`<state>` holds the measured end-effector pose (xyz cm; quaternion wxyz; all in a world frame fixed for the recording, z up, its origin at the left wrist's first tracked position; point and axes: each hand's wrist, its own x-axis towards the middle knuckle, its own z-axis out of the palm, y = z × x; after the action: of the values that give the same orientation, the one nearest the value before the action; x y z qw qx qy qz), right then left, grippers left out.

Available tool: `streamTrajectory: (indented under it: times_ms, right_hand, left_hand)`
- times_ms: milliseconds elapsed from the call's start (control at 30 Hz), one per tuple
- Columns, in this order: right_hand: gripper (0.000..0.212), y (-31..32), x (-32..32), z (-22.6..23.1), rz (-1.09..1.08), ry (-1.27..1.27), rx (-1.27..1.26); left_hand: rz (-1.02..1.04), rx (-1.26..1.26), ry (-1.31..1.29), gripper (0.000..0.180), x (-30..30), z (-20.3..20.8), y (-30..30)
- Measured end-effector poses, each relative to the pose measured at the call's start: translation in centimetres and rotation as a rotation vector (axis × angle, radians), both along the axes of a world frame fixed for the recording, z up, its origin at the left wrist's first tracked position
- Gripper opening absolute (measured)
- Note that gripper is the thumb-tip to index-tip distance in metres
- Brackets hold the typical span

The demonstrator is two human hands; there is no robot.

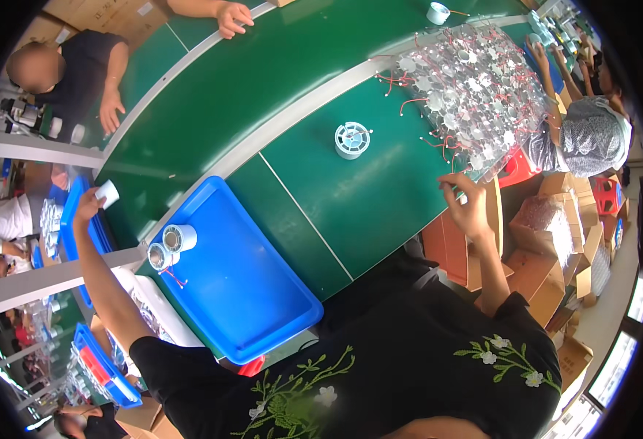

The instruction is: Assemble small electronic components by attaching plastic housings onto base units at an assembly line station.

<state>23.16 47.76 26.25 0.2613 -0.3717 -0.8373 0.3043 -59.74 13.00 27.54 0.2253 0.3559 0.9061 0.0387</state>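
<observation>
At the far left, my left hand point(87, 207) grips a short white cylinder point(107, 194) over the green belt. My right hand point(469, 208) hangs near the table's right edge, fingers bent and apart. Beside its fingertips lies a wide pile of small white parts with red wires point(475, 95) on clear plastic. A small pale spot shows between those fingers; I cannot make out what it is. Mid-table stands a white spoked cylinder point(352, 140). Two more white cylinders point(179, 238), one with a red wire, rest at the far left corner of the blue tray point(245, 285).
A metal rail point(263, 135) divides my green table from the belt point(212, 110). Another white cylinder point(438, 13) stands on the belt's far end. Co-workers sit across and to the right. Open cardboard boxes point(537, 271) crowd the right side; metal posts point(43, 284) rise at left.
</observation>
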Motion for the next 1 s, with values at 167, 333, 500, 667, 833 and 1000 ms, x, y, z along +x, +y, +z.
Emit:
streamTrajectory:
  times_ms: [167, 333, 500, 667, 833, 1000]
  right_hand:
    - [0.016, 6.8, 2.5, 3.0, -0.372, 0.033, 0.29]
    - [0.024, 20.2, 7.9, 1.3, -0.345, -0.249, 0.586]
    - [0.033, 22.2, 8.5, -0.8, -0.123, -0.481, 0.649]
    - [0.036, 21.6, 7.4, 0.1, -0.278, -0.274, 0.514]
    - [0.037, 21.6, 8.5, 1.2, -0.283, 0.214, 0.235]
    - [0.04, 11.0, 2.3, 3.9, 0.192, 0.593, -0.448]
  left_hand:
    - [0.126, 0.748, -0.483, 0.047, 12.2, 4.1, 9.9]
    - [0.137, 1.274, -1.095, 0.063, 27.7, 5.9, 9.5]
    - [0.589, 0.954, -0.962, 0.082, 45.0, 7.8, 7.1]
    - [-0.347, 0.762, -0.215, 0.067, 57.0, 6.3, 8.2]
    - [-0.17, 0.727, -0.034, 0.061, 62.7, -0.8, 10.7]
    - [-0.039, 0.7, 0.009, 0.065, 64.5, -2.9, 10.8]
